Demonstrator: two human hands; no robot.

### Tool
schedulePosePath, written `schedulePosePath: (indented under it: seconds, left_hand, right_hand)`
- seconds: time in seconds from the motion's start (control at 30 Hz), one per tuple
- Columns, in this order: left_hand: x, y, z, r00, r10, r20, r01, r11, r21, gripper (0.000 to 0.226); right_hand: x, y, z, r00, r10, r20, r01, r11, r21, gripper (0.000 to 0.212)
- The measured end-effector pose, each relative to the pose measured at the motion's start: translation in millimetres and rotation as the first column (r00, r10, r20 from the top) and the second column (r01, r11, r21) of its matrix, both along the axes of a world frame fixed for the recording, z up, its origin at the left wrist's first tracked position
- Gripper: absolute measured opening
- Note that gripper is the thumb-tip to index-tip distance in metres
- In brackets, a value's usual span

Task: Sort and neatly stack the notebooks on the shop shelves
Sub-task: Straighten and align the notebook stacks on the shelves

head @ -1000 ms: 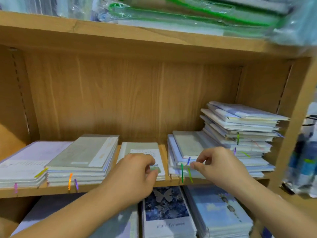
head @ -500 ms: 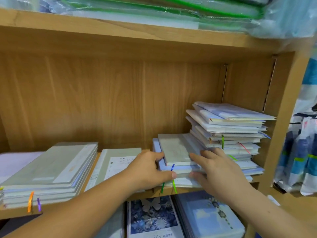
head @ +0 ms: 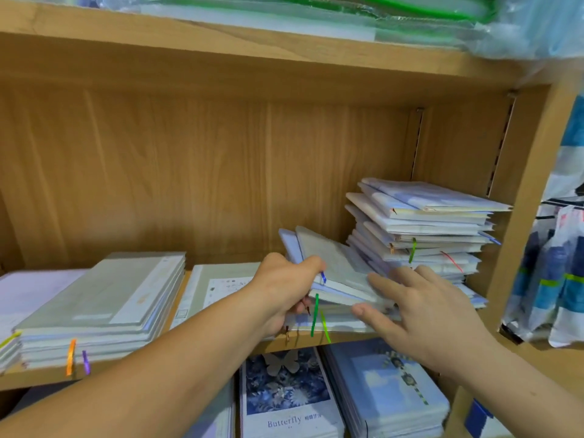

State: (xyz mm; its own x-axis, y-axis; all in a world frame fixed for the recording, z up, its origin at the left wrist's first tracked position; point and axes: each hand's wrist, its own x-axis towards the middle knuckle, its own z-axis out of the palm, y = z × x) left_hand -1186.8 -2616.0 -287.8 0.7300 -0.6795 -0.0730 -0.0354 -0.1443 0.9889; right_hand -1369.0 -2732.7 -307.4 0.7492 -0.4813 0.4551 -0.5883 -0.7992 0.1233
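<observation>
My left hand (head: 284,292) grips the left edge of a small stack of grey-green and pale blue notebooks (head: 331,270) and tilts its front up off the wooden shelf (head: 347,335). My right hand (head: 420,314) has straight, spread fingers against the right front of that same stack, thumb at its lower edge. Green and blue ribbon markers hang from the stack. A tall, untidy pile of pale blue notebooks (head: 420,229) stands just right of it, against the shelf's side wall.
A neat grey-green stack (head: 104,298) and a single grey notebook (head: 218,286) lie to the left, with a pale lilac stack (head: 31,289) at the far left. Butterfly-cover (head: 284,393) and sky-cover notebooks (head: 385,387) fill the shelf below. Plastic-wrapped goods lie above.
My left hand moved right from the single grey notebook to the small stack and lifted its front edge. My right hand opened and spread against the stack. The view shifted left.
</observation>
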Motion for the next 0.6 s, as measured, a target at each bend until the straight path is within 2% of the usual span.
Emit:
schedulePosePath:
  seconds: [0.07, 0.13, 0.17, 0.2, 0.27, 0.33, 0.37, 0.43, 0.5, 0.6]
  left_hand:
    - [-1.4, 20.2, 4.7, 0.999, -0.001, -0.040, -0.001, 0.999, -0.036, 0.026]
    - [-4.2, 46.7, 5.4, 0.997, -0.019, -0.069, 0.014, 0.997, -0.072, 0.032]
    - [-4.9, 61.2, 4.9, 0.997, -0.027, -0.071, 0.020, 0.995, -0.094, 0.034]
    - [-6.0, 75.9, 5.2, 0.997, -0.029, -0.067, 0.022, 0.993, -0.114, 0.036]
    - [-5.2, 103.6, 6.7, 0.998, -0.028, -0.058, 0.019, 0.988, -0.155, 0.036]
    - [-2.7, 130.8, 8.6, 1.000, -0.016, -0.025, 0.011, 0.979, -0.203, 0.038]
    - [-1.1, 144.8, 8.7, 1.000, 0.002, 0.015, 0.001, 0.976, -0.216, 0.035]
    - [5.8, 172.9, 8.7, 0.992, 0.049, 0.120, -0.023, 0.978, -0.208, 0.029]
    - [17.4, 201.2, 9.4, 0.975, 0.096, 0.201, -0.060, 0.982, -0.178, 0.029]
    - [47.0, 243.3, 13.1, 0.929, 0.209, 0.306, -0.181, 0.976, -0.119, 0.036]
  right_hand:
    - [-3.2, 13.2, 5.3, 0.999, -0.044, 0.017, 0.040, 0.986, 0.160, 0.090]
    - [-2.3, 34.1, 11.0, 0.991, 0.005, 0.134, -0.052, 0.934, 0.352, 0.092]
    - [0.3, 46.9, 15.2, 0.975, 0.042, 0.219, -0.144, 0.868, 0.474, 0.092]
    - [4.1, 61.1, 20.1, 0.946, 0.034, 0.322, -0.230, 0.770, 0.596, 0.085]
    - [14.8, 85.9, 31.0, 0.859, -0.116, 0.499, -0.382, 0.504, 0.775, 0.051]
    - [28.1, 103.3, 41.8, 0.842, -0.186, 0.506, -0.454, 0.264, 0.851, 0.026]
    - [34.0, 110.7, 45.0, 0.851, -0.164, 0.499, -0.462, 0.217, 0.860, 0.020]
    - [48.9, 124.5, 49.6, 0.840, -0.118, 0.529, -0.500, 0.207, 0.841, 0.020]
    - [65.1, 142.7, 52.4, 0.823, -0.079, 0.563, -0.526, 0.268, 0.807, 0.034]
    - [100.4, 175.7, 52.3, 0.824, 0.039, 0.566, -0.536, 0.378, 0.755, 0.035]
